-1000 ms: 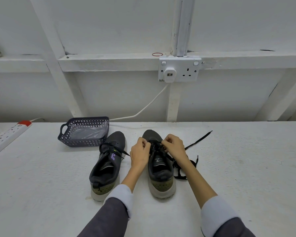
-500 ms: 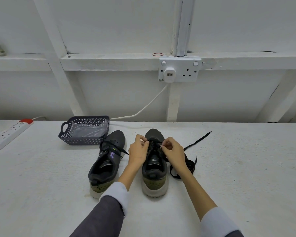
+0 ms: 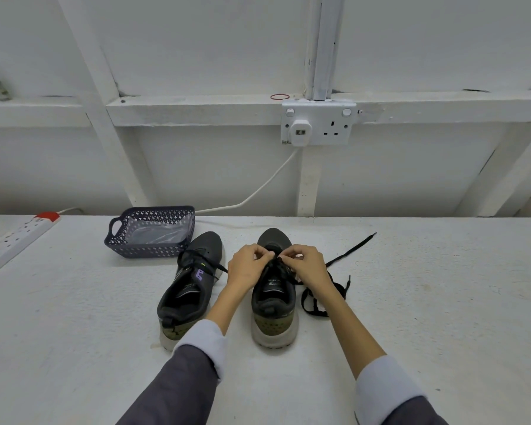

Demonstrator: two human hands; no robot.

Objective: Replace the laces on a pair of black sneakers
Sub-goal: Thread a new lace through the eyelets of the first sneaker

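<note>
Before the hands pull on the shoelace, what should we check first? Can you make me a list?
1. Both hands on the lace: the left hand and right hand pinch the lace near the front of the right sneaker. Ok.
2. Right sneaker steady: it stands flat on the table. Ok.
3. Loose lace free: it lies slack on the table, right of that sneaker. Ok.
4. Lace in the proper hole: the hands hide it. Cannot tell.
5. Left sneaker out of the way: it stands beside the right sneaker, apart from it. Ok.
</note>
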